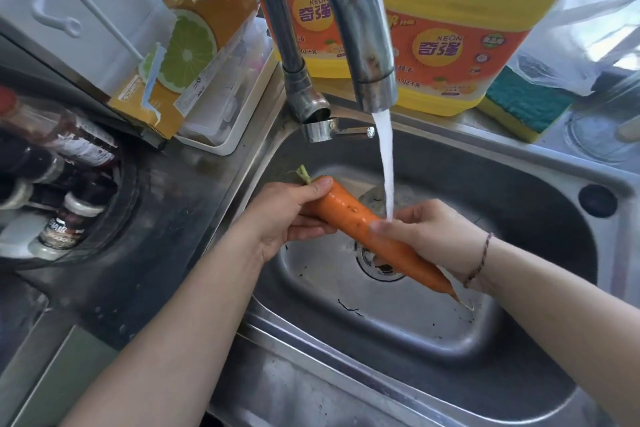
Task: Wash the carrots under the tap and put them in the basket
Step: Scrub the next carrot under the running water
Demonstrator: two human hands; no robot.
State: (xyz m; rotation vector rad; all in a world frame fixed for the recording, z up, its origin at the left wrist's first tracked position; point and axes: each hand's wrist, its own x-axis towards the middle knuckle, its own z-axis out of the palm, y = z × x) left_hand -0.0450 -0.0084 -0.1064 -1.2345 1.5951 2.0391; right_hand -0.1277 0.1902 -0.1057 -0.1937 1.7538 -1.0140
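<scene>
A single carrot [360,224] lies slantwise over the steel sink [540,184], stem end up to the left, tip low to the right. The left hand [287,218] grips its thick end, fingers curled round it. The right hand [436,236] holds the middle, thumb across the top; the other fingers seem to wrap beneath, though they are hidden. Water [386,163] from the tap [360,24] falls on the carrot by the right thumb. Yellow detergent jugs [460,21] stand behind the sink.

"KEON 奇强" on yellow jugs [460,28]
</scene>
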